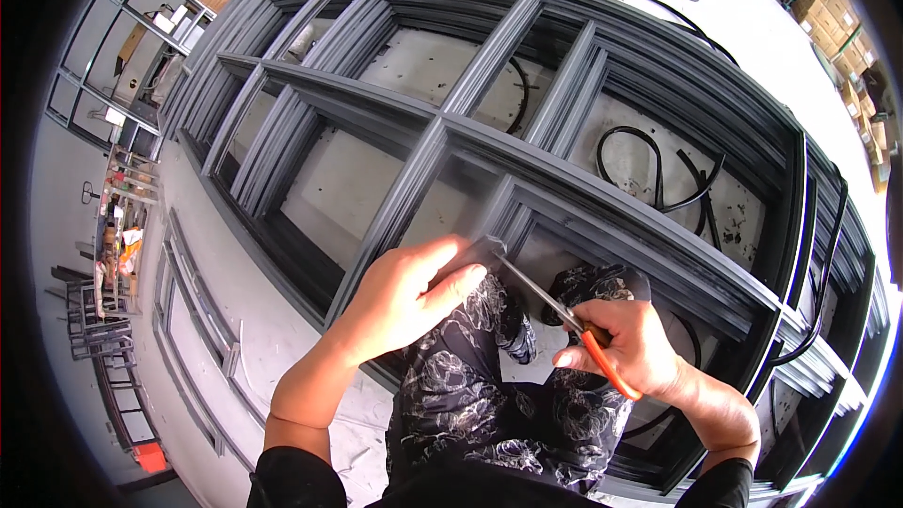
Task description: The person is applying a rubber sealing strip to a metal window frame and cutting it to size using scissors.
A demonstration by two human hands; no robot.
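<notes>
Scissors with orange handles [602,362] are gripped in my right hand [625,339], my fingers closed around the handles. Their long metal blades point up and left, and the tips reach a short dark grey piece [482,252] between the thumb and fingers of my left hand [414,287]. I cannot tell whether the blades cut into the piece or only touch it. Both hands are over my patterned trousers, above the near part of a large stack of dark grey metal window frames [437,127]. My left fingers partly hide the held piece.
Black rubber strips [658,174] lie curled inside the frame openings, among small dark scraps. One long black strip [828,273] drapes over the right side of the stack. More frames [193,348] lie on the floor at left. Cardboard boxes [832,19] are stacked at the far right.
</notes>
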